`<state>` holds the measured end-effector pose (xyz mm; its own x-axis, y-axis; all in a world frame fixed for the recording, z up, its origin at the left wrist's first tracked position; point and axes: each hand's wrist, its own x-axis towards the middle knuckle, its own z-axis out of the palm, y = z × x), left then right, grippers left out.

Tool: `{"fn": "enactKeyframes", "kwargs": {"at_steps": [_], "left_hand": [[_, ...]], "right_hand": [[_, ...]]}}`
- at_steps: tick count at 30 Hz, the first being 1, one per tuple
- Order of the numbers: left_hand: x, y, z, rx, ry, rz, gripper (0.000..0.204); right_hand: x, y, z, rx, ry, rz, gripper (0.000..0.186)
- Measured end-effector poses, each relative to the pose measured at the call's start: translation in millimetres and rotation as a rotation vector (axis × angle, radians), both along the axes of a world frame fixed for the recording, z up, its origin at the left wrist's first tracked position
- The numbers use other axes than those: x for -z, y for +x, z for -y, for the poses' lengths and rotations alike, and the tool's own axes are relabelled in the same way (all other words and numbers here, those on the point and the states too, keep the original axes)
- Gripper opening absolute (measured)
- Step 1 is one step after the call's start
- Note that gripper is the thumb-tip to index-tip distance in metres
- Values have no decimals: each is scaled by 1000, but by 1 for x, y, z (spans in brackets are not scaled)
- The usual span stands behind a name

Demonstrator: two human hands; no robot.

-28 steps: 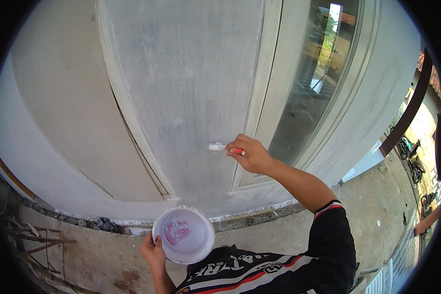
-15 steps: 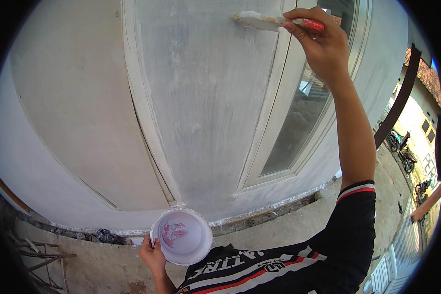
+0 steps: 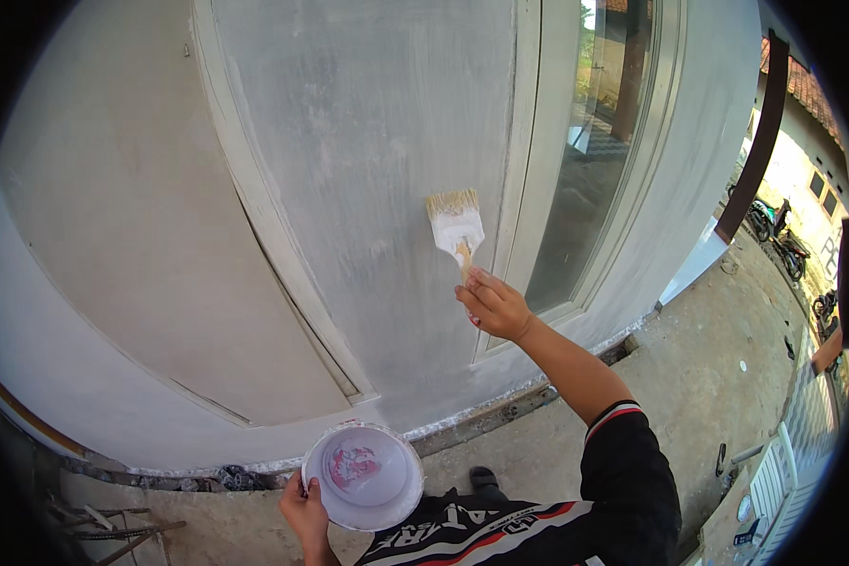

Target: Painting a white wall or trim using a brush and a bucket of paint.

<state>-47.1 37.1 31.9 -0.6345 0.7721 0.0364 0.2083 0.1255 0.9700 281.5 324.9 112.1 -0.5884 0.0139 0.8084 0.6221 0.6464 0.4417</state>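
A wide paintbrush with whitish, paint-coated bristles points upward against the grey-white wall panel. My right hand is closed round its handle, just left of the window frame. Whether the bristle tips touch the wall, I cannot tell. Low in the view, my left hand grips the rim of a round white paint bucket, thumb over the edge. The bucket is tilted so its inside shows, with a pink and red patch on the bottom.
Left of the panel is a beige door in a pale frame; a tall glass window stands on the right. A rubble-filled gap runs along the wall's foot. A white plastic chair is at the lower right, wooden sticks at the lower left.
My right hand has brought the brush down from high beside the window frame, and its bristles now point up instead of left. My left hand still holds the bucket.
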Motion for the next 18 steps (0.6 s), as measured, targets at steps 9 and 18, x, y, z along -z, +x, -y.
{"fn": "enactKeyframes", "kwargs": {"at_steps": [9, 18], "left_hand": [[3, -13, 3, 75, -47, -79, 26], [4, -20, 24, 78, 33, 33, 22]], "right_hand": [[145, -6, 57, -23, -365, 82, 24], [79, -3, 39, -87, -879, -52, 15]]}}
